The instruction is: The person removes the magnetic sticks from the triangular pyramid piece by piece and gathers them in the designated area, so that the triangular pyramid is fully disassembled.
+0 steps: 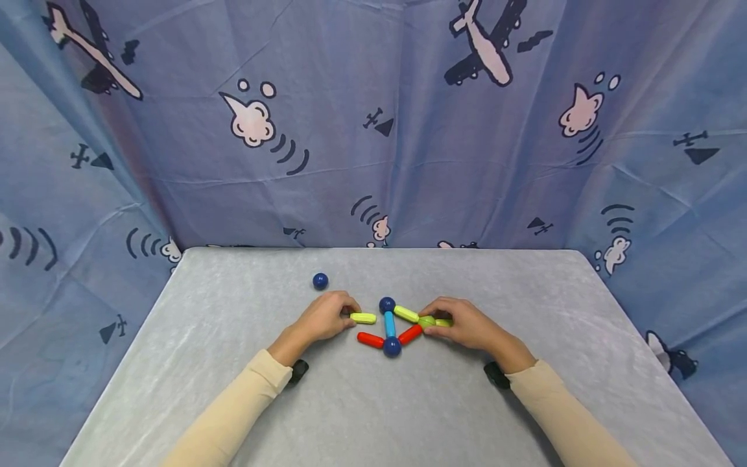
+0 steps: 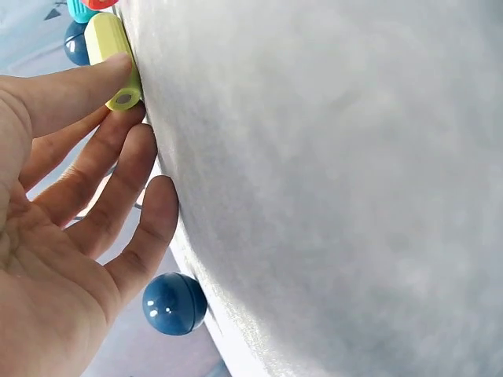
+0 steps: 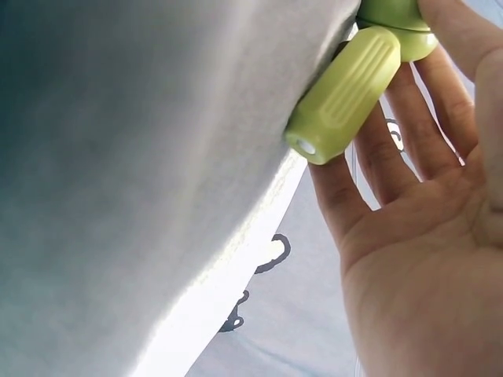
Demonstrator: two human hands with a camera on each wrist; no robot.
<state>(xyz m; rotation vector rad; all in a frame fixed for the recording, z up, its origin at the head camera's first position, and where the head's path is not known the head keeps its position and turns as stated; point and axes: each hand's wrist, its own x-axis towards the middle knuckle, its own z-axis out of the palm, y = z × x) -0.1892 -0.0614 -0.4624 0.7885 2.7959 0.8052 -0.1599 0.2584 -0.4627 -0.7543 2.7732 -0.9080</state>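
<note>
My left hand (image 1: 328, 316) pinches a yellow-green stick (image 1: 365, 318) between thumb and fingers; the left wrist view shows its hollow end (image 2: 123, 99). My right hand (image 1: 467, 322) holds a green ball (image 1: 427, 321) with thumb and fingers, and a yellow-green stick (image 3: 344, 94) juts from that ball beside the palm. Another yellow-green stick (image 1: 406, 314) runs from the green ball to a dark blue ball (image 1: 387, 304). A light blue stick (image 1: 390, 324) links this to a nearer blue ball (image 1: 392, 346), from which red sticks (image 1: 370, 340) (image 1: 410, 335) spread left and right.
A loose blue ball (image 1: 320, 281) lies behind my left hand, and shows below its fingers in the left wrist view (image 2: 174, 304). The pale table (image 1: 373, 415) ends at a patterned blue curtain (image 1: 327, 214) at the back.
</note>
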